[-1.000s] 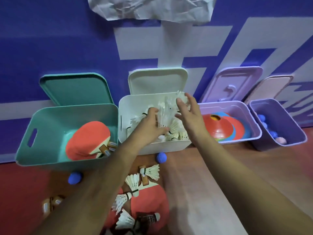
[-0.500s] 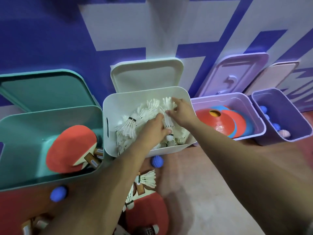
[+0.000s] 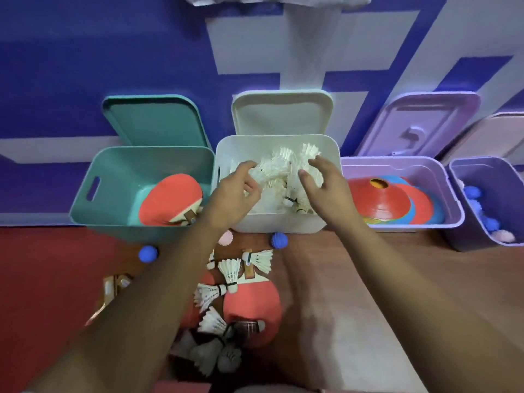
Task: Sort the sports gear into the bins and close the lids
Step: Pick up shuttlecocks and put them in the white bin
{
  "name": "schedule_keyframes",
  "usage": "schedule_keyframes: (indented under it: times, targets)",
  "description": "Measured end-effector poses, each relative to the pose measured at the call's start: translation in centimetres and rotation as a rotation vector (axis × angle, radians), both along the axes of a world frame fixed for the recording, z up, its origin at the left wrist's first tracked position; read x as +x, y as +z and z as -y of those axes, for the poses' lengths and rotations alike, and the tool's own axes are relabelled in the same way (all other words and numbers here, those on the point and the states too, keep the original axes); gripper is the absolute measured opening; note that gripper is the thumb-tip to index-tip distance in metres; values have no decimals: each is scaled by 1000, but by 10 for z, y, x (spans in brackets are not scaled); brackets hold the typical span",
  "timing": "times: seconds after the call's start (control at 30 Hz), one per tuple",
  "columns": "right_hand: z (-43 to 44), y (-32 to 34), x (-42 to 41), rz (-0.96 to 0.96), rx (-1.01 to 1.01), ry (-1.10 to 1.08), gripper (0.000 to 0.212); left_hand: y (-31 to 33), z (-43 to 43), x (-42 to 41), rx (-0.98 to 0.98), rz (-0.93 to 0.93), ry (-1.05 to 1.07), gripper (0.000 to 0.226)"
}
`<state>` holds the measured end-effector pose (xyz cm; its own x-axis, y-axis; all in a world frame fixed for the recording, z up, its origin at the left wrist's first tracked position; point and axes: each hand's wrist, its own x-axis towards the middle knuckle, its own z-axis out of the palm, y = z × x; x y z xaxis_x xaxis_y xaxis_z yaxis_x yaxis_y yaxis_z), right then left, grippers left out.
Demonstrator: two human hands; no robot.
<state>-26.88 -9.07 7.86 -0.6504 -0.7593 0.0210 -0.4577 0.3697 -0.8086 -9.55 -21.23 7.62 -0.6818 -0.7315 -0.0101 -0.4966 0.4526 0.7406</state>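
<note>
Over the white bin, both hands hold shuttlecocks: left hand and right hand curled around feathery bunches. Light, fragile feathers; better gripped at the cork ends, gently.

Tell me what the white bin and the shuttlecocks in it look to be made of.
The white bin looks like moulded plastic with a matte finish: rounded corners, a smooth wall and a cut-out handle slot. The shuttlecocks look like white feathers, going by their fringed, ribbed skirts, though nylon can't be ruled out; their bases are too blurred to judge.
</note>
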Motion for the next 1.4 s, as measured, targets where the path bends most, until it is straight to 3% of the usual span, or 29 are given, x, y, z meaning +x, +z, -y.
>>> schedule_keyframes:
  times: [0.13,0.23,0.37,0.5,0.57,0.7,0.8,0.9,1.13,1.27,1.4]
  targets:
    - [-38,-3,49,-13,-96,51,37,-2,-31,68,-14,-55,149,36]
    - [-62,-18,83,2,-122,106,32,-22,-64,120,51,26,284,31]
    - [-81,-44,125,25,18,218,35,-54,-110,182,72,139,354,24]
    - [-101,-72,167,85,168,309,45,-84,-142,232,121,346,393,38]
    - [-111,-86,186,94,270,352,56,-95,-151,248,134,397,359,39]
    - [-127,-109,217,85,392,365,51,-111,-159,264,146,386,201,38]
    - [-136,-118,243,68,448,303,48,-128,-155,274,138,402,111,36]
    - [-149,-128,275,56,490,193,47,-135,-152,282,154,438,23,49]
    - [-161,-151,332,171,516,-60,61,-153,-136,277,20,461,-146,54]
    - [-157,-158,343,195,480,-169,52,-159,-136,267,-100,522,-271,51]
    - [-147,-160,341,272,417,-312,41,-163,-139,256,-88,508,-312,43]
